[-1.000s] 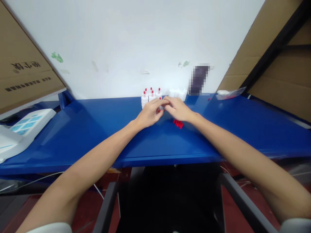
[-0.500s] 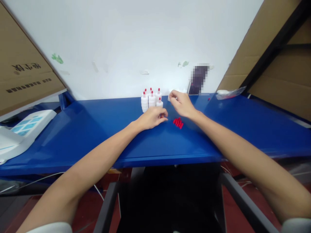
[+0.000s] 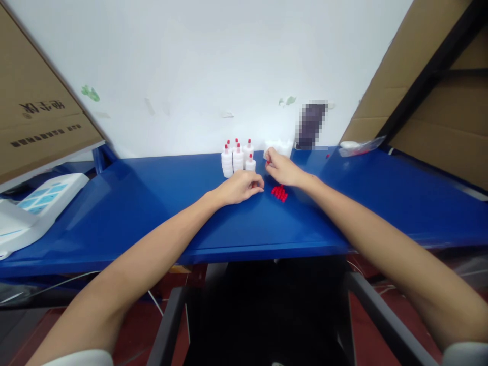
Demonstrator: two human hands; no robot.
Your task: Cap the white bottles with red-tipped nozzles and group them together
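Several white bottles with red tips [image 3: 238, 156] stand upright in a group on the blue table [image 3: 145, 203]. Just in front of them, my left hand [image 3: 242, 186] has its fingers curled; a bit of red shows among them, too small to make out. My right hand [image 3: 281, 168] is closed, with a small red cap [image 3: 268, 162] at its fingertips. Below it lies a cluster of red caps [image 3: 279, 193]. Behind my right hand sits a white container or group of white items [image 3: 280, 147], partly hidden.
A white device with blue panels [image 3: 46, 195] is at the left. Cardboard boxes [image 3: 41, 101] flank both sides. A clear plastic bag [image 3: 360, 147] and a loose red cap [image 3: 328, 155] lie at the back right. A pixelated dark object leans on the wall.
My right hand has moved slightly down and its fingertips have drawn in, with a red cap now showing there. My left hand has barely moved.
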